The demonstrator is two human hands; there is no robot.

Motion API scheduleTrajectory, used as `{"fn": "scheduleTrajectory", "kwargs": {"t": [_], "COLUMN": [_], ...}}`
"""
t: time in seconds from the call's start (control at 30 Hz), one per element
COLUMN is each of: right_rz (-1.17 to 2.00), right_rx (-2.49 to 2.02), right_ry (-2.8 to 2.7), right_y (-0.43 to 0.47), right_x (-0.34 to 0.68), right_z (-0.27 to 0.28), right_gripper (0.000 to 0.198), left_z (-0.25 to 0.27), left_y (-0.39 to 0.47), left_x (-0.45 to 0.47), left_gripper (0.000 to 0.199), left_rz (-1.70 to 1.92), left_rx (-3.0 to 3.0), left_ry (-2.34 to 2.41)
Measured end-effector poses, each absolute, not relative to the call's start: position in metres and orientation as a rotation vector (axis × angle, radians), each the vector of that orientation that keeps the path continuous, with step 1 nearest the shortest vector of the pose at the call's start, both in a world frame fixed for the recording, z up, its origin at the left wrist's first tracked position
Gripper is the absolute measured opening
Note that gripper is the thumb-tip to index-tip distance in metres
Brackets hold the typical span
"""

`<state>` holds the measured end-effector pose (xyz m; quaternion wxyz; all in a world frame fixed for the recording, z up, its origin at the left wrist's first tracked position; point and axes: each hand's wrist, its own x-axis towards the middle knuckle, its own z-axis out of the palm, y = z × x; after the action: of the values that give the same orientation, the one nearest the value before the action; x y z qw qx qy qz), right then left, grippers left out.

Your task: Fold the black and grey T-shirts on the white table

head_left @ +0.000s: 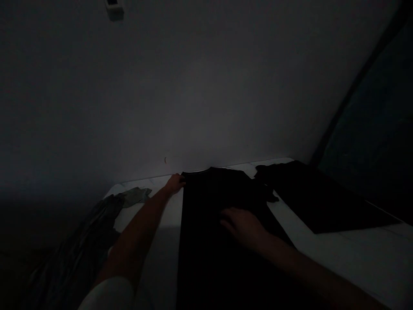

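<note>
A black T-shirt lies stretched out on a white surface, its collar at the far end near the wall. Its left side runs in a straight line with no sleeve showing there, while a sleeve sticks out on the right. At the far left corner beside the collar, my left hand grips the shirt's edge with bent fingers. My right hand is over the middle of the shirt, fingers stretched out and holding nothing. Darkness hides whether its palm presses on the cloth.
To the right lies another dark garment, spread flat. A crumpled grey and dark cloth heap hangs at the left edge of the white surface. A plain wall rises behind, with a small box high up.
</note>
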<state>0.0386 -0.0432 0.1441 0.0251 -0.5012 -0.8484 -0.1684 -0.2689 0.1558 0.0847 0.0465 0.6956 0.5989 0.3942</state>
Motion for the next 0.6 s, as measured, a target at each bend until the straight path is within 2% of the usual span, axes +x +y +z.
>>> {"fn": "scheduleTrajectory", "kwargs": {"t": [0.1, 0.23, 0.3, 0.47, 0.6], "right_rz": [-0.75, -0.751, -0.674, -0.402, -0.024], "right_rx": [-1.59, -1.748, -1.8, -1.729, -1.552], "right_ry": [-2.479, -2.35, -2.331, -2.396, -2.202], "right_y": [0.037, 0.119, 0.138, 0.146, 0.145], "right_x": [0.033, 0.026, 0.026, 0.031, 0.036], "right_z": [0.189, 0.217, 0.219, 0.224, 0.227], "right_gripper": [0.038, 0.047, 0.05, 0.029, 0.03], "left_z": [0.09, 0.109, 0.124, 0.16, 0.167], "left_y": [0.164, 0.166, 0.167, 0.19, 0.219], "left_x": [-0.276, -0.287, -0.289, -0.279, -0.261], "left_gripper": [0.047, 0.042, 0.039, 0.044, 0.052], "left_rz": [1.205, 1.189, 1.174, 1.1, 1.054], "left_rx": [2.15, 2.181, 2.227, 2.308, 2.315], "left_ry": [1.803, 1.743, 1.675, 1.592, 1.662]}}
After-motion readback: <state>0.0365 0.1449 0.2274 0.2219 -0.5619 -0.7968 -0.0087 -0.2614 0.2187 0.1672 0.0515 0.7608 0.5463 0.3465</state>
